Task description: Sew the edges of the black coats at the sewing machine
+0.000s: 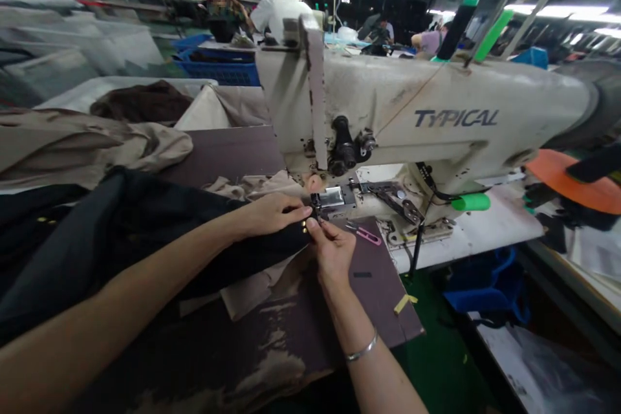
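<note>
A dark garment (272, 249) with small gold-coloured metal fittings stretches from the left to the sewing machine (402, 103). My left hand (272, 213) bears on its upper side, thumb and fingers closed on the cloth just left of the presser foot (316, 202). My right hand (334, 246) pinches the garment's edge beside the fittings, thumb tip close to the left thumb. The part under the fingers is hidden. Pink thread snips (366, 234) lie right of my right hand. Beige cloth (252, 288) lies partly under the garment.
More beige cloth (87, 139) is heaped at the left, before a white bin (130, 83). Green thread cones (492, 35) stand above the machine; a green spool (470, 202) sits below its arm. Blue crates (218, 71) and several people are farther back. The table edge (410, 304) is at right.
</note>
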A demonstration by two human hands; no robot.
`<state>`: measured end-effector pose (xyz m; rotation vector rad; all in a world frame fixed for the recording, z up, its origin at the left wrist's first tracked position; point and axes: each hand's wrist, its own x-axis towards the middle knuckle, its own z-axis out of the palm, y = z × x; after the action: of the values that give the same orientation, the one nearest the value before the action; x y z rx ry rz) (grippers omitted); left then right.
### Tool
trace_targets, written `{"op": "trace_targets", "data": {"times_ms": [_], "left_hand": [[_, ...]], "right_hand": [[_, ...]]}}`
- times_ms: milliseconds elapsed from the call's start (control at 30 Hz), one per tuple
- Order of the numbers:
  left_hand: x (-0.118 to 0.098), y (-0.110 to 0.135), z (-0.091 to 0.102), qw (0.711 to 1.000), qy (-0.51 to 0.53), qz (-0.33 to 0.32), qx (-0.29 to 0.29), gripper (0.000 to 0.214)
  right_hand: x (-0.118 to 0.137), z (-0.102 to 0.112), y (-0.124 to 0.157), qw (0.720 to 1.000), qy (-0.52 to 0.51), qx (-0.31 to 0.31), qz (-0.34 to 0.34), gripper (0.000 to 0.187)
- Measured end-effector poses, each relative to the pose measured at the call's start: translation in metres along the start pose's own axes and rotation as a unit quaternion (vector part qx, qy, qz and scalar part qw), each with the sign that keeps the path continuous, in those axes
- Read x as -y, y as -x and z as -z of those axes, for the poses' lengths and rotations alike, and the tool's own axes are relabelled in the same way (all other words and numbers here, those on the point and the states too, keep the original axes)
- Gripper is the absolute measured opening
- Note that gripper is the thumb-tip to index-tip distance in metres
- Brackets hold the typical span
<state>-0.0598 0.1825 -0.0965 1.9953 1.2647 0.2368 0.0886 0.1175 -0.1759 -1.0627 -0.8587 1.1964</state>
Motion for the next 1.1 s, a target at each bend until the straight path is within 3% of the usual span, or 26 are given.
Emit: {"op": "trace_targets", "data": {"times_ms": [100,200,533,800,933,1000,1100], "left_hand": [[-0.004,0.002,0.01,0.993,0.072,0.02,0.092,0.052],[-0.005,0.003,0.018,0.982,0.129,0.028,0.135,0.05],[0.006,-0.008,0.016,0.966,0.216,0.061,0.126,0.048],[0.001,-0.02,0.024,0.931,0.312,0.131,0.133,0.035],[0.001,-0.026,0.025,0.924,0.33,0.132,0.143,0.033],[0.002,-0.027,0.024,0.929,0.318,0.115,0.151,0.033],[0.003,-0.028,0.025,0.964,0.247,0.064,0.075,0.031]], "right_hand": [[0.001,0.0,-0.004,0.999,0.033,-0.017,0.012,0.039],[0.001,-0.001,-0.008,0.997,0.07,-0.028,0.017,0.039],[0.009,-0.004,-0.015,0.998,0.056,-0.022,-0.011,0.042],[0.031,-0.006,-0.011,0.982,-0.109,-0.017,-0.153,0.035],[0.039,-0.003,-0.008,0.967,-0.133,-0.038,-0.214,0.037],[0.041,-0.003,-0.008,0.967,-0.127,-0.045,-0.215,0.037],[0.04,-0.005,-0.01,0.972,-0.112,-0.044,-0.203,0.038]]}}
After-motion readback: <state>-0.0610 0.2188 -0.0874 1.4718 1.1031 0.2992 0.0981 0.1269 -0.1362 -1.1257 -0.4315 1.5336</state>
